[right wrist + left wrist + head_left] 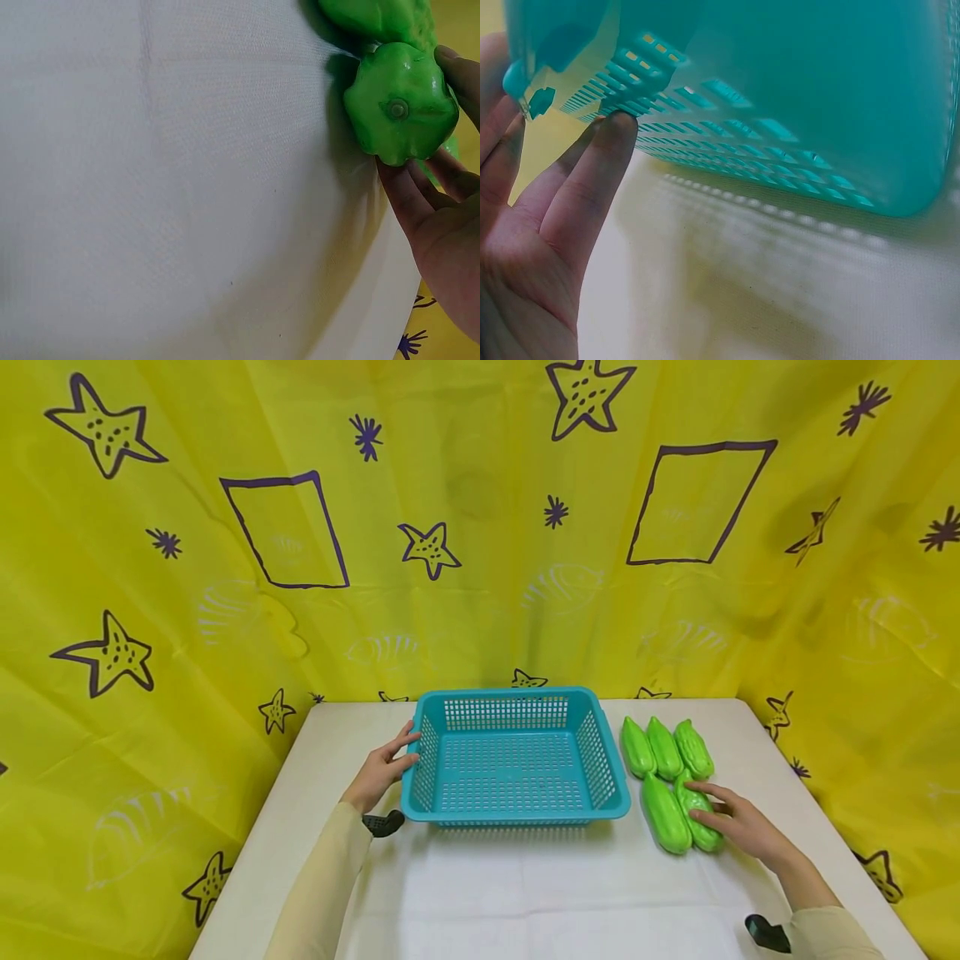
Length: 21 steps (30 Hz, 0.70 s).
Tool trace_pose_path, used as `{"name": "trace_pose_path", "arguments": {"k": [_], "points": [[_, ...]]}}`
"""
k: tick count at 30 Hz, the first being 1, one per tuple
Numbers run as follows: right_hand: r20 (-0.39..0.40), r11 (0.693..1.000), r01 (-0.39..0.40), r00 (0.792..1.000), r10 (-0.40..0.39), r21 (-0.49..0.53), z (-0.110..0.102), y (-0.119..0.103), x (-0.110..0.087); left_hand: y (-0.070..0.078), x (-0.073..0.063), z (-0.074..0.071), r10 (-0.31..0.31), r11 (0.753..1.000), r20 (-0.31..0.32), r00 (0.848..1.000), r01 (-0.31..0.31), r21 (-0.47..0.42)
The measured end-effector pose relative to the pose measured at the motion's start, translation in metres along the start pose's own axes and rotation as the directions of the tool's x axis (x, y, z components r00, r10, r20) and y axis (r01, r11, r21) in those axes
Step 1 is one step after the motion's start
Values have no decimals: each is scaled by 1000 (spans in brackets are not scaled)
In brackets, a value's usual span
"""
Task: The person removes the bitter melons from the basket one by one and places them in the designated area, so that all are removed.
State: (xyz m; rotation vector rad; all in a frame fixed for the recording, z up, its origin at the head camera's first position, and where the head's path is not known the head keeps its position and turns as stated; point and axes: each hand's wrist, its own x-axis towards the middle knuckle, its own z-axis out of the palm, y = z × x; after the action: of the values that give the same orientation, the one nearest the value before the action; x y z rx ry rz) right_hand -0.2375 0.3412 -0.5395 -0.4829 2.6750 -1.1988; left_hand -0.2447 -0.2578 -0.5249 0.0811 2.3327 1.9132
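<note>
I am steadying the empty teal basket (514, 758) with my left hand (381, 770), fingers straight against its wall. My right hand (738, 823) is curling around one green toy gourd (700, 811); all five are lying beside the basket.

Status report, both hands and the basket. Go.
Left hand touching teal basket side. Right hand gripping near-right green gourd. Basket empty. Nothing between.
</note>
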Motion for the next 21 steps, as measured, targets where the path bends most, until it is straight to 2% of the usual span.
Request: {"name": "trace_pose_path", "arguments": {"k": [9, 21], "points": [[11, 999, -40, 999, 40, 4, 0, 1, 1, 1, -1, 0, 28, 999, 25, 999, -27, -32], [21, 998, -42, 999, 41, 42, -4, 2, 2, 0, -1, -1, 15, 1000, 16, 1000, -15, -17]]}}
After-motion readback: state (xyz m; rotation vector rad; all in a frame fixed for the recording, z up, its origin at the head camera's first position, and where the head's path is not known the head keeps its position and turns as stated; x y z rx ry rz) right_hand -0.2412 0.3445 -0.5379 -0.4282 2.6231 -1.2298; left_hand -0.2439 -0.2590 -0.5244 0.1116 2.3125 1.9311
